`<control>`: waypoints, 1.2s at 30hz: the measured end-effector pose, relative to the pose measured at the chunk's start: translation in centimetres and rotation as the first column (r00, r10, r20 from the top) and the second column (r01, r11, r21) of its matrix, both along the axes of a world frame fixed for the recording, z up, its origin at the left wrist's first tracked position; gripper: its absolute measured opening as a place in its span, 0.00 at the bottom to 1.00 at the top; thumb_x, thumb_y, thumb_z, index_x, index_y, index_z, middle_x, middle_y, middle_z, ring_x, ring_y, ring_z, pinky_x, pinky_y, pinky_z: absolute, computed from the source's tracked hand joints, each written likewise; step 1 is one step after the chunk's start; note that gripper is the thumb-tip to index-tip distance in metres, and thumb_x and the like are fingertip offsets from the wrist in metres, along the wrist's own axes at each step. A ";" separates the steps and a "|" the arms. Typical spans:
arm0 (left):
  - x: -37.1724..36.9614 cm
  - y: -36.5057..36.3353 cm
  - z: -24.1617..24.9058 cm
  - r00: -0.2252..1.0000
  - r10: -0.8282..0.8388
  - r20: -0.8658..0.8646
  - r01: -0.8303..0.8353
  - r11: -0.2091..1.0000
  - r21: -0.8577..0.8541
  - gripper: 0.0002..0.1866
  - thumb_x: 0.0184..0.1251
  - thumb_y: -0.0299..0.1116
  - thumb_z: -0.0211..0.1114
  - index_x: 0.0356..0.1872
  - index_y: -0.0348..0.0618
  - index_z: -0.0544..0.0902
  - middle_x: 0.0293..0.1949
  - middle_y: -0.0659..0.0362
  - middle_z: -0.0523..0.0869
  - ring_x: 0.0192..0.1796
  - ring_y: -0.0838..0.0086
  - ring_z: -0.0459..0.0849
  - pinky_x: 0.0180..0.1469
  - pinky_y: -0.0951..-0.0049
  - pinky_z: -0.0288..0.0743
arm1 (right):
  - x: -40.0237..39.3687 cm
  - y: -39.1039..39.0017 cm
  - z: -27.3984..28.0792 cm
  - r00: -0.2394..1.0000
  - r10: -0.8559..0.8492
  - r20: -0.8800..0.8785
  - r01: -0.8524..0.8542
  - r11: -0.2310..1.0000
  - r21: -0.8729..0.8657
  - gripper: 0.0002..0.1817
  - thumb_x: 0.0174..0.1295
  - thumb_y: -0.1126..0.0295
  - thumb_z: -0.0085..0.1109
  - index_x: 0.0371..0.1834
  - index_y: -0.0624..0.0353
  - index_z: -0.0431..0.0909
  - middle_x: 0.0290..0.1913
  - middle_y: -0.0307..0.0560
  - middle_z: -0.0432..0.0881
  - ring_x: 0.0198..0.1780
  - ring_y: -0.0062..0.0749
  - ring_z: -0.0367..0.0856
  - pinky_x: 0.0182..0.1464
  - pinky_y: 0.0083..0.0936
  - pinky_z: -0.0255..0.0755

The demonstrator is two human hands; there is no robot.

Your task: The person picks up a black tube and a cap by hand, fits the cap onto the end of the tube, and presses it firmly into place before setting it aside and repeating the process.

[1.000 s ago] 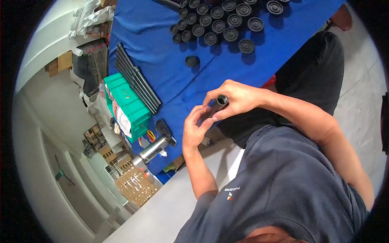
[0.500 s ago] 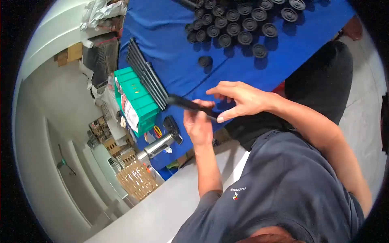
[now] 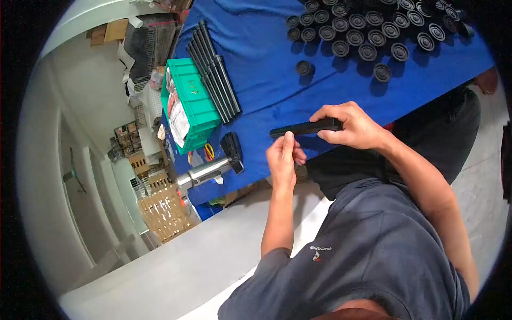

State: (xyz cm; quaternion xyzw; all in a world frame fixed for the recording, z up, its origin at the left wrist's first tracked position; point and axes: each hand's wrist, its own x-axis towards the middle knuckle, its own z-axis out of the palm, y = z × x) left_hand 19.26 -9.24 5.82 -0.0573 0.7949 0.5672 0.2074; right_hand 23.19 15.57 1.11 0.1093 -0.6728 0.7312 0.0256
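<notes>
A black tube [image 3: 306,128] lies nearly level between my two hands, close over the front edge of the blue cloth. My left hand [image 3: 284,160] pinches it near its left end, thumb on top and fingers curled beneath. Around the right end my right hand [image 3: 354,126] is closed, with the fingers over the far side and the thumb on the near side. A single black round piece [image 3: 304,68] stands on the cloth beyond the hands.
Several black ringed round pieces [image 3: 367,52] are spread across the far side of the blue cloth [image 3: 261,58]. Left of my hands are a bundle of black tubes [image 3: 224,88], a green crate [image 3: 200,109] with papers, a silver tool with a black end [image 3: 208,170] and yellow-red handles [image 3: 209,152].
My right hand, open beside the tube before, has closed around its right end. The tube has swung closer to level. My left hand has shifted its grip, and the whole view has turned slightly.
</notes>
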 end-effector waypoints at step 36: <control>-2.4 1.0 2.1 0.782 -0.614 -0.101 0.593 0.785 -0.177 0.22 0.59 0.21 0.76 0.54 0.36 0.79 0.48 0.58 0.86 0.51 0.74 0.85 0.59 0.71 0.78 | 0.4 0.6 -0.6 0.975 0.200 -0.095 -0.217 0.949 -0.227 0.23 0.58 0.71 0.70 0.59 0.61 0.84 0.44 0.49 0.91 0.43 0.29 0.89 0.49 0.28 0.81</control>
